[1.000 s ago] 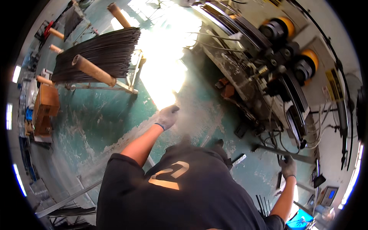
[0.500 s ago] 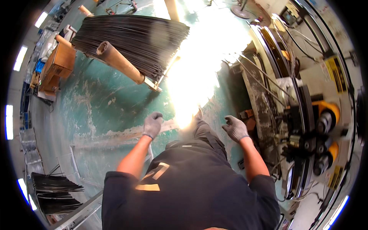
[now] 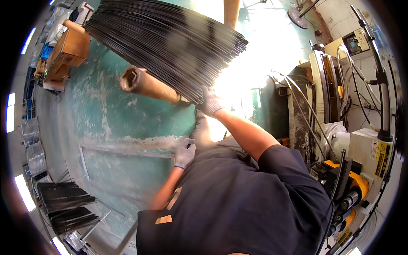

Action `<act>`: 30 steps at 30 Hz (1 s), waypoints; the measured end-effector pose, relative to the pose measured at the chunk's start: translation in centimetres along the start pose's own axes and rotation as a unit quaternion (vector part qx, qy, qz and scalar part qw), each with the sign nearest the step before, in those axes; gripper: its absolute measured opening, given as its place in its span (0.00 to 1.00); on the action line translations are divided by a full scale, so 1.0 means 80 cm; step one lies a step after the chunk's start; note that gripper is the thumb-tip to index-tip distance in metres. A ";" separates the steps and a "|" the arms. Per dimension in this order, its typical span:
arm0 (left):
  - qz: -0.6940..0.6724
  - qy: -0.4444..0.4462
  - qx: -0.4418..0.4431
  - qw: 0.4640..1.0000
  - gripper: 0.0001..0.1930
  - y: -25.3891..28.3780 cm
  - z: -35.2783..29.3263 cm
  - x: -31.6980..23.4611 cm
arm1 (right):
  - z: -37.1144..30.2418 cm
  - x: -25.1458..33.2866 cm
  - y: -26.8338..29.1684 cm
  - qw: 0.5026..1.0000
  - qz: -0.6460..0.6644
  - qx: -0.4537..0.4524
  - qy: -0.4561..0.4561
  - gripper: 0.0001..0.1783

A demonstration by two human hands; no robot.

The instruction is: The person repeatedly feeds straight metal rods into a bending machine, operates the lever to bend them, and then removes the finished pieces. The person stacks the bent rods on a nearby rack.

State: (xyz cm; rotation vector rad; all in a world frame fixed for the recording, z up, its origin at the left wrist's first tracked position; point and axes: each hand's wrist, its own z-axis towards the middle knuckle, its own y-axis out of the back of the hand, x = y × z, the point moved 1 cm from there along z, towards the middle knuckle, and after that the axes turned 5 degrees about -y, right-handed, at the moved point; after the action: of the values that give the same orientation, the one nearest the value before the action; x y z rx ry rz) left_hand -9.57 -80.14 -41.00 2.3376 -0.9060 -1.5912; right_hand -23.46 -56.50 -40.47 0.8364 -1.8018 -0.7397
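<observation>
A large stack of long, thin black rods (image 3: 157,40) lies fanned out ahead of me on a low support. My right hand (image 3: 211,102), in a grey knit glove, is at the stack's near right corner, its fingers closed on the rod ends. My left hand (image 3: 185,154), gloved alike, hangs just left of my body. Its fingers are curled, and nothing shows in them. A thick brown cardboard tube (image 3: 148,85) sticks out toward me from the near edge of the stack, left of my right hand.
A machine with yellow-orange parts (image 3: 359,187), hoses and cables stands close on my right. At left are a brown wooden cabinet (image 3: 68,49) and a rack holding black strips (image 3: 66,197). A metal frame (image 3: 127,151) lies on the worn green floor. Strong glare washes out the floor ahead.
I have moved closer to the stack and turned slightly left. My right hand has swung forward and left onto the rod ends; my left hand has dropped nearer my body.
</observation>
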 end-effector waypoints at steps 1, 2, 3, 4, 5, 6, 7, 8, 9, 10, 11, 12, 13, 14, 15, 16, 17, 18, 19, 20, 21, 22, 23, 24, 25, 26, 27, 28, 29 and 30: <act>0.002 -0.012 0.003 1.000 0.11 0.008 0.021 0.008 | 0.025 0.008 -0.009 1.000 -0.011 -0.009 -0.002 0.54; 0.001 -0.024 0.008 1.000 0.11 0.017 0.040 0.010 | 0.049 0.015 -0.016 0.999 -0.027 -0.014 -0.016 0.55; 0.026 -0.039 0.032 0.998 0.11 0.031 0.066 0.012 | 0.073 0.022 -0.022 0.998 -0.043 -0.020 -0.030 0.56; 0.018 -0.033 0.026 0.999 0.11 0.043 0.084 0.015 | 0.094 0.027 -0.032 0.997 -0.058 -0.026 -0.044 0.58; 0.010 -0.032 0.020 0.999 0.11 0.056 0.105 0.001 | 0.120 0.022 -0.055 0.992 -0.058 -0.101 -0.039 0.60; -0.001 -0.024 0.003 1.000 0.11 0.067 0.122 -0.003 | 0.139 0.029 -0.059 0.991 -0.067 -0.109 -0.042 0.59; -0.006 -0.041 -0.002 0.999 0.10 0.079 0.143 0.002 | 0.155 0.036 -0.063 0.989 -0.075 -0.117 -0.045 0.58; 0.000 -0.035 -0.008 0.999 0.11 0.094 0.162 0.001 | 0.166 0.042 -0.070 0.988 -0.080 -0.124 -0.054 0.57; 0.006 -0.023 -0.014 1.000 0.12 0.110 0.176 -0.006 | 0.171 0.050 -0.082 0.985 -0.088 -0.136 -0.065 0.54; 0.012 -0.011 -0.020 1.000 0.13 0.126 0.190 -0.012 | 0.181 0.058 -0.093 0.981 -0.097 -0.149 -0.076 0.51; 0.008 -0.006 -0.008 1.000 0.14 0.143 0.200 -0.025 | 0.186 0.062 -0.102 0.979 -0.118 -0.138 -0.092 0.50; 0.017 0.002 -0.021 1.000 0.13 0.154 0.208 -0.019 | 0.190 0.067 -0.106 0.976 -0.142 -0.130 -0.103 0.50; 0.025 0.010 -0.033 0.999 0.12 0.163 0.214 -0.009 | 0.189 0.071 -0.110 0.979 -0.140 -0.108 -0.096 0.47; 0.032 0.014 -0.047 0.998 0.11 0.166 0.222 -0.005 | 0.190 0.071 -0.109 0.982 -0.139 -0.091 -0.088 0.44; 0.044 0.017 -0.052 0.998 0.12 0.171 0.223 -0.020 | 0.190 0.071 -0.108 0.984 -0.138 -0.074 -0.080 0.41; 0.069 -0.018 -0.044 0.996 0.12 0.163 0.228 0.005 | 0.191 0.069 -0.107 0.986 -0.137 -0.056 -0.072 0.39; 0.099 -0.054 -0.032 0.993 0.12 0.154 0.227 0.048 | 0.197 0.062 -0.116 0.987 -0.130 -0.050 -0.082 0.37; 0.063 -0.012 -0.015 0.998 0.11 0.157 0.232 0.004 | 0.204 0.062 -0.094 0.994 -0.088 -0.010 -0.072 0.39; 0.030 0.036 0.003 0.999 0.11 0.162 0.226 -0.043 | 0.205 0.059 -0.091 0.992 -0.114 -0.009 -0.059 0.39; 0.024 0.034 -0.015 0.999 0.11 0.152 0.220 -0.044 | 0.206 0.058 -0.085 0.989 -0.140 -0.009 -0.042 0.39; 0.038 -0.004 -0.008 0.999 0.11 0.145 0.218 -0.048 | 0.201 0.059 -0.072 0.990 -0.132 -0.042 -0.036 0.38; 0.053 -0.043 -0.001 0.998 0.11 0.140 0.215 -0.052 | 0.196 0.063 -0.058 0.989 -0.124 -0.074 -0.031 0.37; 0.043 -0.037 0.010 0.998 0.11 0.129 0.216 -0.047 | 0.198 0.073 -0.048 0.991 -0.116 -0.029 -0.066 0.36; 0.035 -0.033 0.022 0.999 0.10 0.118 0.214 -0.042 | 0.202 0.070 -0.054 0.991 -0.116 -0.020 -0.059 0.35; 0.028 -0.028 0.035 0.999 0.10 0.110 0.211 -0.036 | 0.209 0.063 -0.066 0.992 -0.115 -0.011 -0.052 0.35; 0.031 -0.031 0.046 0.998 0.10 0.107 0.212 -0.038 | 0.215 0.062 -0.068 0.992 -0.116 -0.004 -0.043 0.35; 0.035 -0.035 0.058 0.997 0.10 0.103 0.211 -0.040 | 0.214 0.062 -0.073 0.993 -0.083 0.032 -0.081 0.32; 0.038 -0.038 0.069 0.996 0.11 0.099 0.212 -0.042 | 0.212 0.058 -0.074 0.993 -0.089 0.038 -0.074 0.32; 0.044 -0.054 0.068 0.995 0.10 0.101 0.217 -0.048 | 0.210 0.060 -0.073 0.992 -0.093 0.045 -0.067 0.32; 0.060 -0.061 0.062 0.994 0.11 0.103 0.220 -0.054 | 0.210 0.062 -0.071 0.992 -0.098 0.052 -0.060 0.32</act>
State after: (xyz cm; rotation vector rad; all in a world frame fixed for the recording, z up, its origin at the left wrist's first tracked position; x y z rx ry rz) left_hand -29.51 -80.93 -41.12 2.2359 -1.1788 -1.6906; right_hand -39.36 -61.91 -48.04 1.0682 -1.8961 -0.8431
